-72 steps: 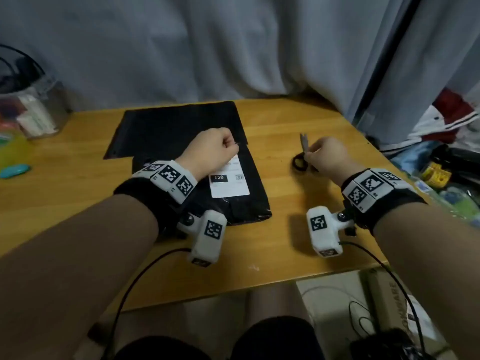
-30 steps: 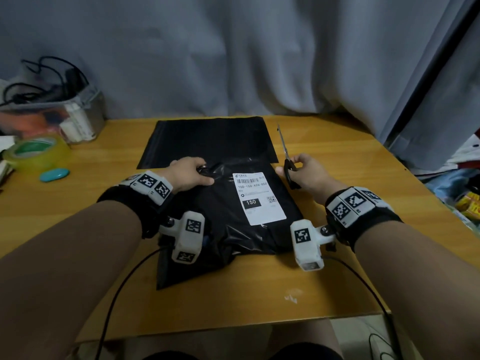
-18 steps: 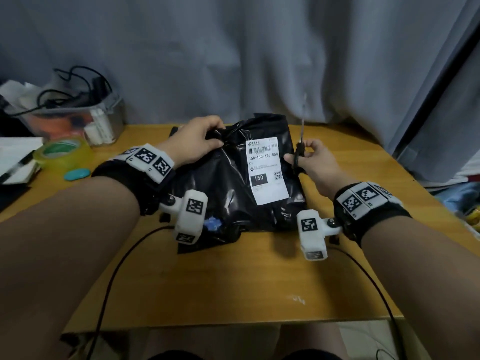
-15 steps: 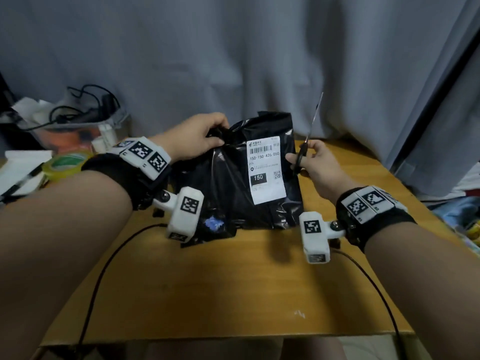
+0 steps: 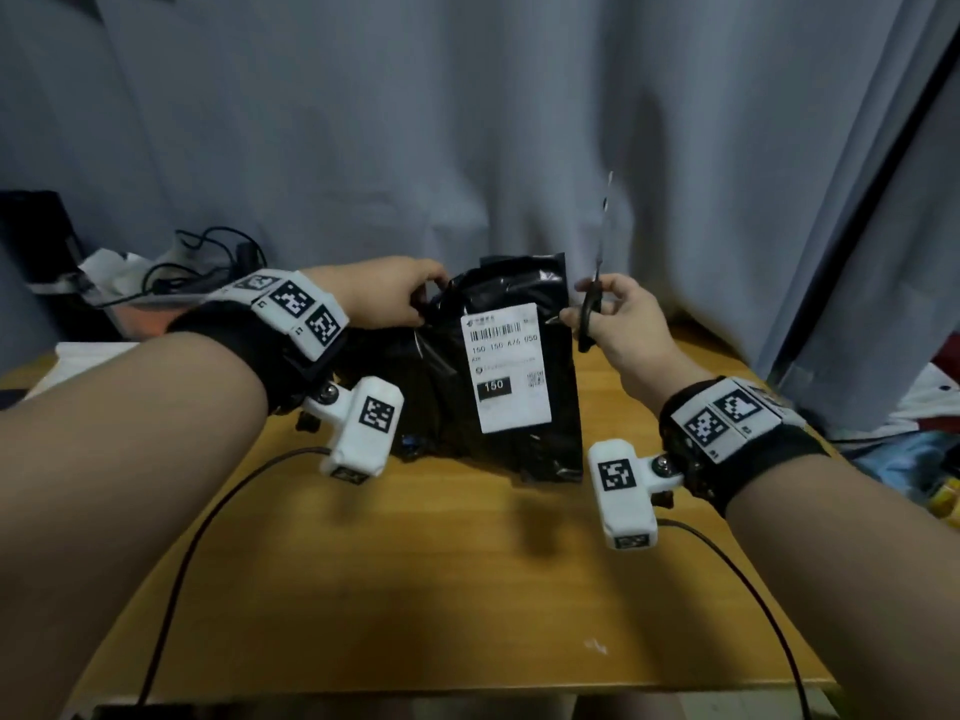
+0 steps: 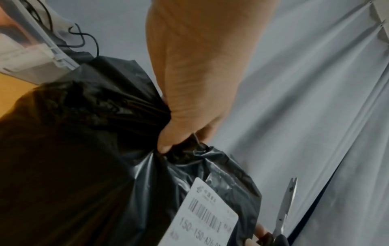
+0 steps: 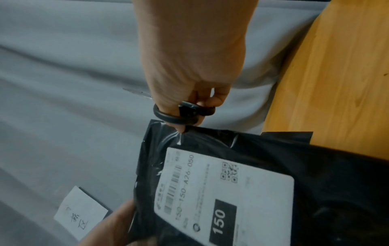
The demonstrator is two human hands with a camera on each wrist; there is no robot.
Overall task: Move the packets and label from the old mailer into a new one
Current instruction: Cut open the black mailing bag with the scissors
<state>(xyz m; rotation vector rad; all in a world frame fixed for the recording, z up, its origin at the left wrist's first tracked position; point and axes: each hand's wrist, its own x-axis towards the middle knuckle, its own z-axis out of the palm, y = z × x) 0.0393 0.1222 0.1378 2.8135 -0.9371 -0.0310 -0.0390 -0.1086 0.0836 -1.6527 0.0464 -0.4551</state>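
The old black mailer (image 5: 441, 387) stands upright on the wooden table (image 5: 415, 563), its white label (image 5: 511, 374) facing me. My left hand (image 5: 415, 298) grips the bunched top left corner; the left wrist view shows the fingers (image 6: 168, 143) pinching the plastic (image 6: 84, 166). My right hand (image 5: 597, 314) holds black-handled scissors (image 5: 592, 309) with the blades shut and pointing up. In the right wrist view the fingers pass through the handle loops (image 7: 183, 114) and one fingertip touches the mailer's top right edge (image 7: 189, 131). What the mailer holds is hidden.
A grey curtain (image 5: 467, 122) hangs close behind the table. A clear bin with cables (image 5: 171, 288) and white paper (image 5: 78, 366) sit at the back left. Clothes and clutter (image 5: 924, 407) lie off the right edge. A handwritten note (image 7: 80, 214) shows below.
My right hand took the scissors off the table. My left hand lifted the mailer from flat to upright. Over the last half second the scissors tilted more upright and both hands stayed in place.
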